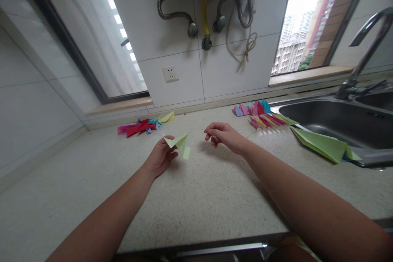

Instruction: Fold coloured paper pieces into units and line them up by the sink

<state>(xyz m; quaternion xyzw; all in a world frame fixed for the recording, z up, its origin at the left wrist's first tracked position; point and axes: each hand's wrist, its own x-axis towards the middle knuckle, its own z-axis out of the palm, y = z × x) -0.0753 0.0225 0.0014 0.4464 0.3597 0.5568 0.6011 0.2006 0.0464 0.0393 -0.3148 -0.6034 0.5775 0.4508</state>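
Between the thumb and fingers of my left hand point(160, 156) is a small pale green paper plane point(181, 145), held just above the counter. My right hand point(225, 137) hovers to the right of it with nothing in it, its fingers loosely bent and apart. Behind my left hand lies a pile of folded paper pieces point(141, 127) in red, pink, blue and yellow. Rows of folded colored paper point(260, 114) stand near the wall on the right. A larger light green paper plane point(325, 145) rests against the sink's edge.
The speckled counter point(196, 204) runs along a tiled wall with a socket point(170, 74). On the right are a steel sink point(319, 116) and its faucet point(368, 45). Hoses and valves point(207, 42) hang above the counter, between two windows.
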